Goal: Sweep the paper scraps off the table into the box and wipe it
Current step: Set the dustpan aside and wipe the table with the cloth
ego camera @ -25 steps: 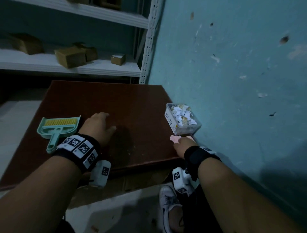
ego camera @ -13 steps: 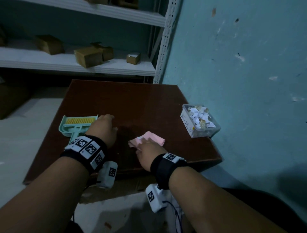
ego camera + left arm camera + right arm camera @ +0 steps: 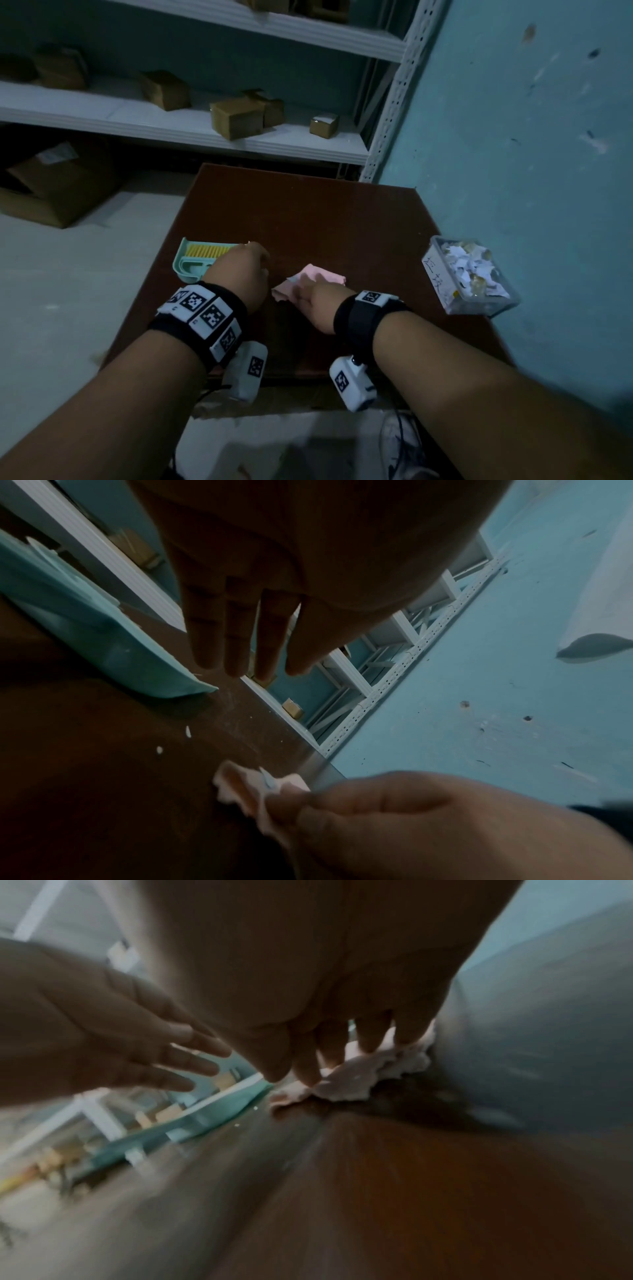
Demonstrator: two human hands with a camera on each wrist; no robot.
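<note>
A pink cloth (image 3: pixel 320 275) lies crumpled near the middle of the brown table (image 3: pixel 342 219). My right hand (image 3: pixel 305 287) grips it and presses it on the tabletop; in the right wrist view the fingers (image 3: pixel 337 1053) curl over the cloth (image 3: pixel 356 1083). My left hand (image 3: pixel 255 255) holds nothing. In the left wrist view its straight fingers (image 3: pixel 236 647) are just above the wood, beside the teal dustpan and brush (image 3: pixel 202 258). A clear box (image 3: pixel 442 274) full of paper scraps stands at the right edge by the wall. Two tiny white scraps (image 3: pixel 159 749) lie near the cloth.
The teal wall (image 3: pixel 513 154) runs along the table's right side. White metal shelves (image 3: pixel 205 133) with small cardboard boxes stand behind the table. A large carton (image 3: pixel 58 185) sits on the floor at left. My shoe (image 3: pixel 400 448) is below the table's near edge.
My right hand has slid the pink cloth leftward from beside the box to the middle of the table, close to my left hand. The left hand has stayed by the dustpan.
</note>
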